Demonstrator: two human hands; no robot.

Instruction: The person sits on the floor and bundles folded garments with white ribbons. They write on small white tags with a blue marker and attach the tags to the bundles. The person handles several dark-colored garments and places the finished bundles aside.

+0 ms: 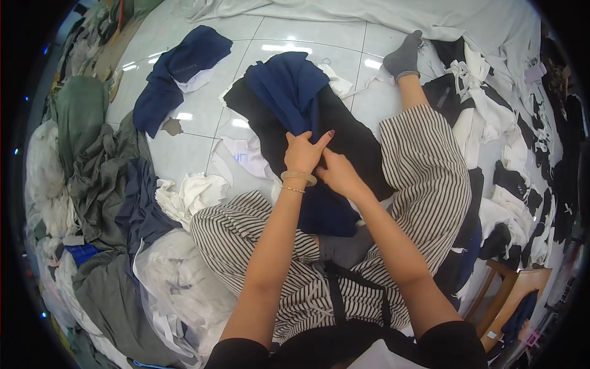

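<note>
Black sleeves (452, 345); striped trousers (424, 166)

Looks like some kind of garment or fabric workshop, can't tell which. Got a shiny tiled floor (196, 147), with a grey-green cloth heap (83, 114) down the left edge, black and white fabric pieces (510, 181) strewn along the right edge, a pale sheet (442, 18) across the far edge. Also got a stuffed see-through bag (181, 270) by the near left corner and wooden furniture (522, 292) by the near right.

Glossy tiled floor (200, 126), green cloth (83, 114) at left, crumpled white cloth (193, 198), wooden stool (522, 283)
</note>
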